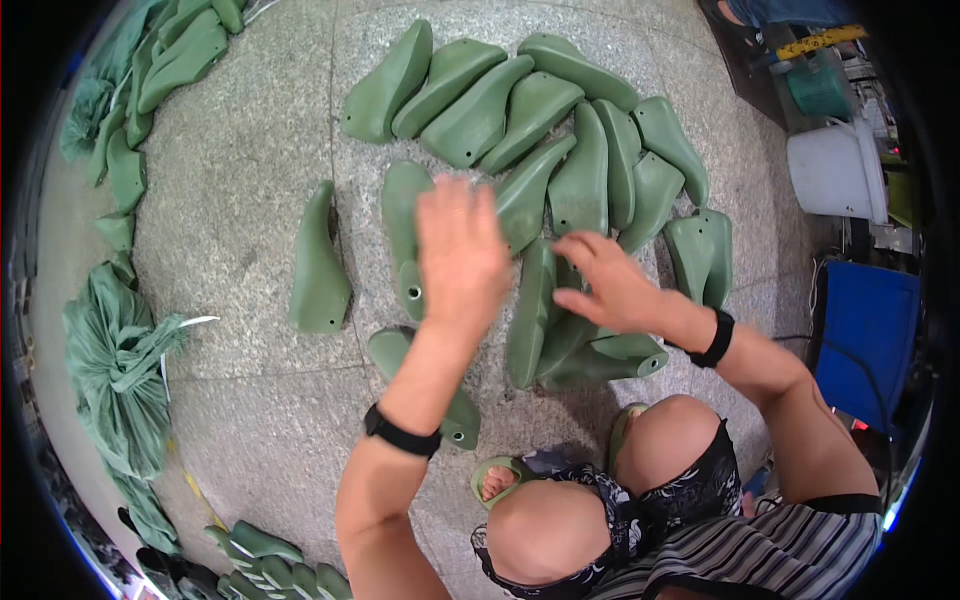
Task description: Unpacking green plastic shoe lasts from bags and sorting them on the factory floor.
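Observation:
Many green shoe lasts lie on the grey floor before me. My left hand, somewhat blurred, is over the group with its fingers stretched out and nothing seen in them. Just left of it lies a last, partly hidden by the hand. My right hand has thumb and fingers apart, over several lasts nearest my knees. Close to its fingertips is an upright-pointing last; whether they touch I cannot tell. Another last lies below that hand. My left forearm partly covers one more last.
A single last lies apart on the left. Further lasts fill the far left edge, above a green sack. More lasts sit at the lower left. On the right stand a white bucket and a blue panel.

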Motion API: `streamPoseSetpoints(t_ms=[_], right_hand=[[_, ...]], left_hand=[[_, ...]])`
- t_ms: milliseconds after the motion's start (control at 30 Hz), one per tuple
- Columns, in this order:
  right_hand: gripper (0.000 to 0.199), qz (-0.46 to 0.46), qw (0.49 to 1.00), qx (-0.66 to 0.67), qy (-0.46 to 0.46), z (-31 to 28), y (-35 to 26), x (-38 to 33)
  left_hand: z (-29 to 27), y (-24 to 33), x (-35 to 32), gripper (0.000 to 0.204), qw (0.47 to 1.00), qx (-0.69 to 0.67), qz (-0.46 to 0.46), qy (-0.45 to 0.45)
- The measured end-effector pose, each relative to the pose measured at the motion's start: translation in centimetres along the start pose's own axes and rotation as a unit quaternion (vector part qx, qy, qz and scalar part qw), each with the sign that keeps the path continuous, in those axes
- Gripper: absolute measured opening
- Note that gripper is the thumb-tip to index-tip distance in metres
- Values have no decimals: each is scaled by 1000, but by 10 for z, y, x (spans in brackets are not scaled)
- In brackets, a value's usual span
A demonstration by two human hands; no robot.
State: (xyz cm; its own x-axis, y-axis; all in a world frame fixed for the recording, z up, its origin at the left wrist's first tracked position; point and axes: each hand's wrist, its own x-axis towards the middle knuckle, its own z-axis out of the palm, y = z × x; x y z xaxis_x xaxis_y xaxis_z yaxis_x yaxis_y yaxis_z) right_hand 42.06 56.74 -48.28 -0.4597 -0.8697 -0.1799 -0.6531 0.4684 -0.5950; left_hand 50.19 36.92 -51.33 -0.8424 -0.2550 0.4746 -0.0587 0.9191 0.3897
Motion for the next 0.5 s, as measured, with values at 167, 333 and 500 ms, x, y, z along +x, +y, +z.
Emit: streamPoseSetpoints(t_ms=[167,333,500], right_hand=[[71,-43,994,-73,-74,42,19,-25],[74,-16,989,-114,-91,27,26,-26],[75,-21,989,-116,-91,44,18,-28]], left_hand=[[52,-4,11,90,952,-34,-71,-295],[55,4,25,103,947,-28,-79,-312],[41,-6,10,104,944,47,-57,-322]])
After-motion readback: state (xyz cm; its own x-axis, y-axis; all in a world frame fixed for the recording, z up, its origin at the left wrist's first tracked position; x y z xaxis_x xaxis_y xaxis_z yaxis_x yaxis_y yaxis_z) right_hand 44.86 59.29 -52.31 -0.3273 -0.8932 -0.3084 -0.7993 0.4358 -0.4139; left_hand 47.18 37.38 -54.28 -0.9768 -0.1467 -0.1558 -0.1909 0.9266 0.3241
